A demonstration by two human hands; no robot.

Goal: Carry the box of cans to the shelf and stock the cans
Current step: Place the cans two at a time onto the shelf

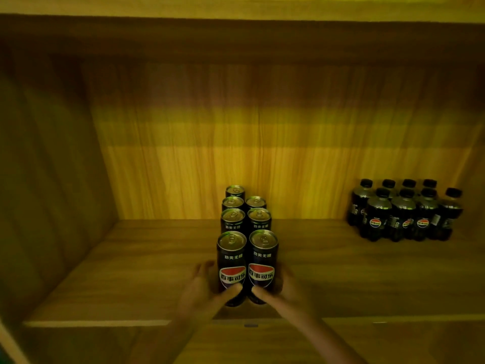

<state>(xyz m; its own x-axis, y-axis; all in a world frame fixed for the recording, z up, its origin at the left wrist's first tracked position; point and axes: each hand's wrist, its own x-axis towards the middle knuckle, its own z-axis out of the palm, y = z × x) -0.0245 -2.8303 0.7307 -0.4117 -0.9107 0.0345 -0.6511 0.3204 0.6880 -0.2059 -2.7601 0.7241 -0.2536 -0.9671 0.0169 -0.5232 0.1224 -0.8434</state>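
Shelf: a wood-grain laminate shelf board [147, 261] with a matching vertically grained back panel [236, 143] and side wall, dimly lit in yellow-green.
Front cans: two slim black aluminium cans with red-white-blue round logos, the left front can [232, 266] and the right front can [263, 264], stood upright, side by side and touching, near the shelf's front edge.
Rows behind: five more black cans with silvery pull-tab lids [245, 208] stood in two columns toward the back panel, the left column one can longer.
Left hand: the left hand [202, 290] was wrapped around the left front can, thumb across its lower face.
Right hand: the right hand [282, 287] likewise clasped the right front can.
Surroundings: a cluster of small dark plastic cola bottles with black caps [404, 211] stood well apart, at the shelf's right rear.
Box: out of view.
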